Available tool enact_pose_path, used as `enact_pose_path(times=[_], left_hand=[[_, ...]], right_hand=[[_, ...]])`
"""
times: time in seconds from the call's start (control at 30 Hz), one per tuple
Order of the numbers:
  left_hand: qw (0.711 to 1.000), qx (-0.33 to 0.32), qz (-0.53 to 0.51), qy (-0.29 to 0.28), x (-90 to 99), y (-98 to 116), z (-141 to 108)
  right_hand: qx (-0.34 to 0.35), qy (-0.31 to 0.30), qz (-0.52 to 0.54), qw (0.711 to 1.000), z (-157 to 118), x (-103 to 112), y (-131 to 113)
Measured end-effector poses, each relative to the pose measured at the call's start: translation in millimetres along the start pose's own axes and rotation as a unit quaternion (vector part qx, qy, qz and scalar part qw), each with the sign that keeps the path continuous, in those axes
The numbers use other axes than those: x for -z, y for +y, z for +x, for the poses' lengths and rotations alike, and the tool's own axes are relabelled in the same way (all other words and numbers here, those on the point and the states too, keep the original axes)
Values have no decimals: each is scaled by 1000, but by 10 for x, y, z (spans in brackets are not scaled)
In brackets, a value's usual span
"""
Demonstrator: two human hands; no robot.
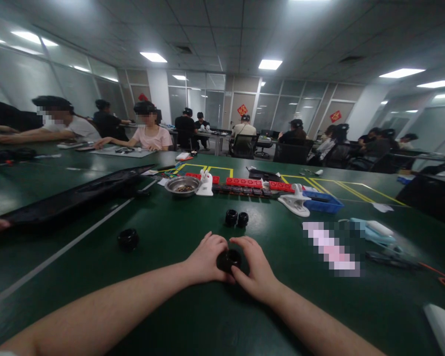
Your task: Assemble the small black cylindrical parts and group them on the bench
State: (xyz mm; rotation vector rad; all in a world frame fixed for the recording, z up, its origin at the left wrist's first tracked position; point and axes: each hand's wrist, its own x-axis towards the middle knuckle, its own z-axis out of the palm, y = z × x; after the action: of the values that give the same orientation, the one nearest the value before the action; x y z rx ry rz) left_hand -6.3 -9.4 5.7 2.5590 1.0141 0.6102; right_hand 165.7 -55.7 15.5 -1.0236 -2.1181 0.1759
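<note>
Between my hands, low over the green table [163,306], is a black ring-shaped part [230,259]. My left hand [207,259] curls round its left side, and my right hand [255,269] has thumb and fingers bent around its right side. Just beyond my fingertips two similar black parts stand side by side, a larger one [231,217] and a smaller one [243,219]. Another black part [128,239] sits by itself to the left.
Farther back are a metal bowl [182,187] with small pieces, red blocks [244,183], white stands [295,200] and a blue tray [324,202]. A long black object [74,198] lies left, cables [393,258] right. People sit beyond.
</note>
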Motion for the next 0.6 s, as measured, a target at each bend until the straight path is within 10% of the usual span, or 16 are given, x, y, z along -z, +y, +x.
enact_pose_path(times=[0.6], left_hand=[[997, -42, -21, -65, 20, -78, -7]], right_hand=[[-34, -37, 70, 996, -25, 9, 34]])
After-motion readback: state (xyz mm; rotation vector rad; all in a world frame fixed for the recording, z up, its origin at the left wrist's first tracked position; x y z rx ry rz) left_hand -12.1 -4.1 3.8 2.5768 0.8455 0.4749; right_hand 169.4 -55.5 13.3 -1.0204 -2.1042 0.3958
